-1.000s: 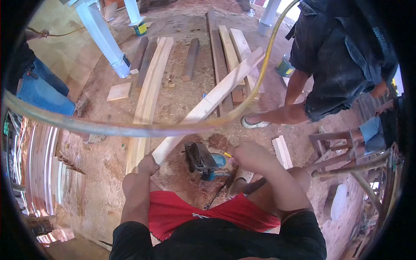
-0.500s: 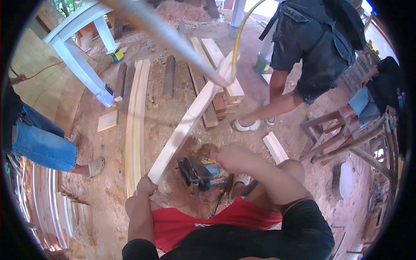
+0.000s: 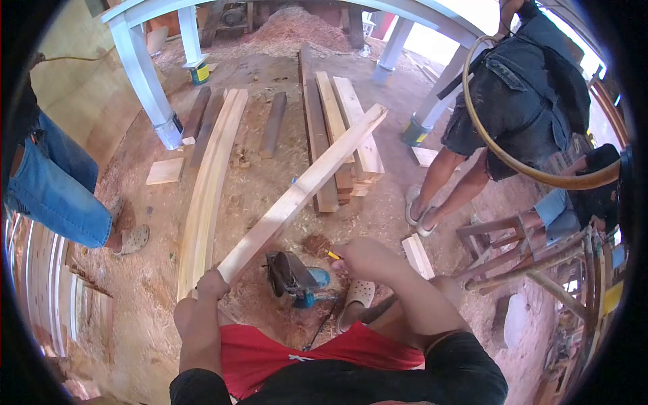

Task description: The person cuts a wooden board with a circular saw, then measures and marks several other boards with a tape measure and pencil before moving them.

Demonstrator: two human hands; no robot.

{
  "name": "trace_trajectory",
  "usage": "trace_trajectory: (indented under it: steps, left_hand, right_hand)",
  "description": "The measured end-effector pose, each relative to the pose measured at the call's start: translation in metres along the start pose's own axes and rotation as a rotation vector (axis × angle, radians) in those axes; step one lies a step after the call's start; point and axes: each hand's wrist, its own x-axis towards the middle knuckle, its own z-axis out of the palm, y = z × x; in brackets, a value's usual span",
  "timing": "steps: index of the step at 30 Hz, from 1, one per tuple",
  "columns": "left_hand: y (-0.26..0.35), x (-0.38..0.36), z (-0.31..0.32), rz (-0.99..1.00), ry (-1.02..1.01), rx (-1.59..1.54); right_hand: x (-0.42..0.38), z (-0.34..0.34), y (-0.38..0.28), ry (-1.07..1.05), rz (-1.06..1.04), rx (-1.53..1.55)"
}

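Observation:
My left hand (image 3: 212,285) is closed around the near end of a long pale wooden beam (image 3: 297,194). The beam slants away to the right, its far part lying over other stacked timber. My right hand (image 3: 352,256) is closed on a small yellow stick-like item (image 3: 333,255), whose exact kind is too small to tell. It hovers right of the beam, apart from it. Between my knees, on the ground, rests a blue circular saw (image 3: 291,275) with a dark guard.
Long pale boards (image 3: 210,182) lie left of the beam, with dark offcuts (image 3: 273,125) beyond. A white-painted frame (image 3: 145,81) stands on cans ahead. One person in jeans is at left; another at right has a looping hose (image 3: 472,111). A wooden stool (image 3: 496,239) stands at right.
The person at right has stepped farther right, and the hose that crossed over the beam has swung right. My view has shifted slightly. Both my hands keep their grips.

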Motion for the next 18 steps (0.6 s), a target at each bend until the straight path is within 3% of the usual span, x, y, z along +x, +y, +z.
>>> trace_trajectory:
  steps: [18]
  left_hand:
    - [0.015,-0.010,-0.017,-0.041,-0.054,-0.015]
  right_hand:
    - [-0.004,-0.006,-0.001,0.050,-0.031,-0.022]
